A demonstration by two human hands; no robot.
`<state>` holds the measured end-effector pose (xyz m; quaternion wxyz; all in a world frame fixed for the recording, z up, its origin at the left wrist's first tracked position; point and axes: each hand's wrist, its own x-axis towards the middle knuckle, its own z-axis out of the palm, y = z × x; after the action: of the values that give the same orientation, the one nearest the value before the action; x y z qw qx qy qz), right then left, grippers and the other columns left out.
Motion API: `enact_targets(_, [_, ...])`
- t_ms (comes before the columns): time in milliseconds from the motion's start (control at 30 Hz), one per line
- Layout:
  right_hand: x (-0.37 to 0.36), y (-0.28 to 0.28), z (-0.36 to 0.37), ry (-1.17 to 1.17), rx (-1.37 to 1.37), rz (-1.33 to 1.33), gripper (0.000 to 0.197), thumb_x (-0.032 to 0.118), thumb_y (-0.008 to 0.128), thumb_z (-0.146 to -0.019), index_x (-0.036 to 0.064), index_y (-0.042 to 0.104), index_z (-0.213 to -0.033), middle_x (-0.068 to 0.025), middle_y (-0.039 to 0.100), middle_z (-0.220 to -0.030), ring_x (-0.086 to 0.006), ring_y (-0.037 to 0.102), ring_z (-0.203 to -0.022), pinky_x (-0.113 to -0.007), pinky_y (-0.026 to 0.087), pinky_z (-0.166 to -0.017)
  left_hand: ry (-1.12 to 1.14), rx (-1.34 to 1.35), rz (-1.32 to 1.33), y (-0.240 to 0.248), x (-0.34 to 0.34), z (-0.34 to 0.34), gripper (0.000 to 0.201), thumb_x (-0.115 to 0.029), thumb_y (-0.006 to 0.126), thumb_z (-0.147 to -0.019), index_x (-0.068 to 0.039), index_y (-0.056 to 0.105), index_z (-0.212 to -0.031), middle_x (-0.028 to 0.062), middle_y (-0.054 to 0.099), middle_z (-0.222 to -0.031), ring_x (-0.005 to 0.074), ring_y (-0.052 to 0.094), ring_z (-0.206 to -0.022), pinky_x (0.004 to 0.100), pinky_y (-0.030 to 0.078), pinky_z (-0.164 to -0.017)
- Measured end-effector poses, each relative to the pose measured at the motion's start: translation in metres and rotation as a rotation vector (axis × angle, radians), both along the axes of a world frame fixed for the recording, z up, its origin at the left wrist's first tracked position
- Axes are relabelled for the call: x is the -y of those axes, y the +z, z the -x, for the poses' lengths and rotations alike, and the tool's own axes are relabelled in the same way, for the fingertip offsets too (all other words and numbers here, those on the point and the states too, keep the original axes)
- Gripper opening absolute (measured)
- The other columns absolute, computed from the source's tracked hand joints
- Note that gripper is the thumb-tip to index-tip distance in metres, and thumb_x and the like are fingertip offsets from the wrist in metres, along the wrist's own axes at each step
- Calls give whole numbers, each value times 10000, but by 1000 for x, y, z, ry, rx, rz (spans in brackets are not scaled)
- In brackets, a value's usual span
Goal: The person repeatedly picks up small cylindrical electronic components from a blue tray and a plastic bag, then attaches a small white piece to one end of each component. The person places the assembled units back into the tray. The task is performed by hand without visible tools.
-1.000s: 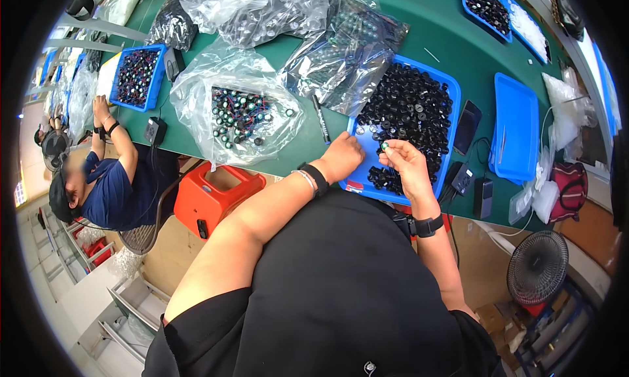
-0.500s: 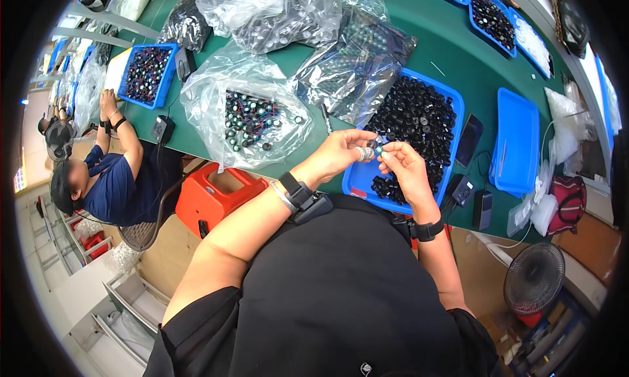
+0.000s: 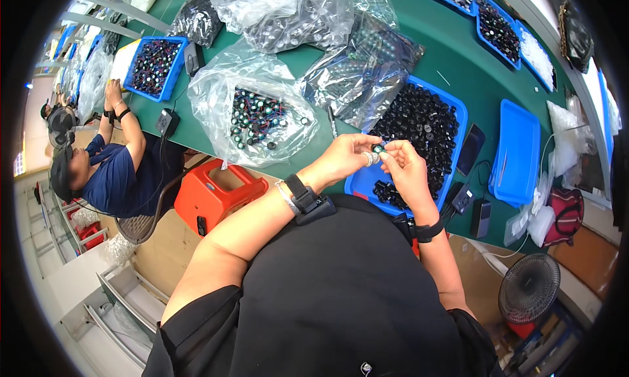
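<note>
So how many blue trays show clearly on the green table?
6: big tray beneath the right hand, unfilled tray to its right, three trays at far right, left tray near the co-worker. Others may be hidden or stacked.

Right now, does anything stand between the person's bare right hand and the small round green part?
Nothing visible does: the bare right hand and bare left hand both hold the small round green part at their fingertips, over the blue rectangular plastic tray.
</note>
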<state>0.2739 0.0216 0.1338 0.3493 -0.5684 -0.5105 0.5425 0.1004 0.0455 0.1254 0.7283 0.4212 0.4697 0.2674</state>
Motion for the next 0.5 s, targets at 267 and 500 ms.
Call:
enact_targets(267, [1,-1,2,81,154,-199,84,22,592,-857,1,539,-918,-63,619,-763,-123,617,-665,-263,491,-592,4,19,-5,-1,0,4,395,-57,645,-828,31,549,-1202,85,630,-996,113,589,-903,252,468,-824])
enact_targets(500, [-2,-11,-8,14,-189,153,58,5,576,-867,7,534,-906,-53,604,-776,-103,598,-684,-239,501,-604,-2,-69,-66,0,2,-1,300,-77,650,-838,15,595,-1118,79,648,-974,104,600,-889,253,476,-804])
